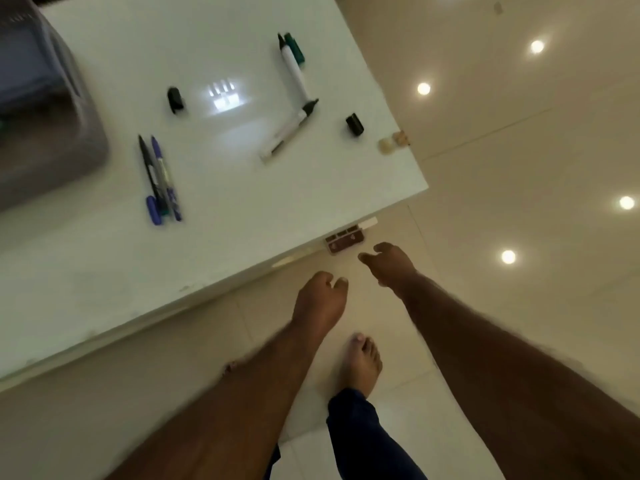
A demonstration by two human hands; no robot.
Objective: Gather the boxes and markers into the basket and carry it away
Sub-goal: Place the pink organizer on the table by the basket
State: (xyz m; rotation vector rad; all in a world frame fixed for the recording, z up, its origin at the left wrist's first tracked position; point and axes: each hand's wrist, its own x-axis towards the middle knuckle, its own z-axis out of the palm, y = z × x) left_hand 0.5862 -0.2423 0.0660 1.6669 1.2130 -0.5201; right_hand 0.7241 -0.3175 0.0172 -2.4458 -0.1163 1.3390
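A grey plastic basket (pixel 41 126) stands at the left edge of the white table (pixel 221 237). Three thin markers (pixel 159 178), black and blue, lie together beside it. Two white markers (pixel 294 69) (pixel 289 131) and a green one (pixel 295 46) lie farther right, with two loose black caps (pixel 175 99) (pixel 354 124) near them. My left hand (pixel 320 299) hangs below the table's near edge with fingers loosely curled, holding nothing. My right hand (pixel 388 263) is just right of it, fingers relaxed and empty. No boxes show.
A small beige object (pixel 388 146) sits at the table's right edge. A brown control panel (pixel 344 241) is fixed under the table's corner. My bare foot (pixel 362 365) stands on the glossy tiled floor (pixel 519 168), which reflects ceiling lights.
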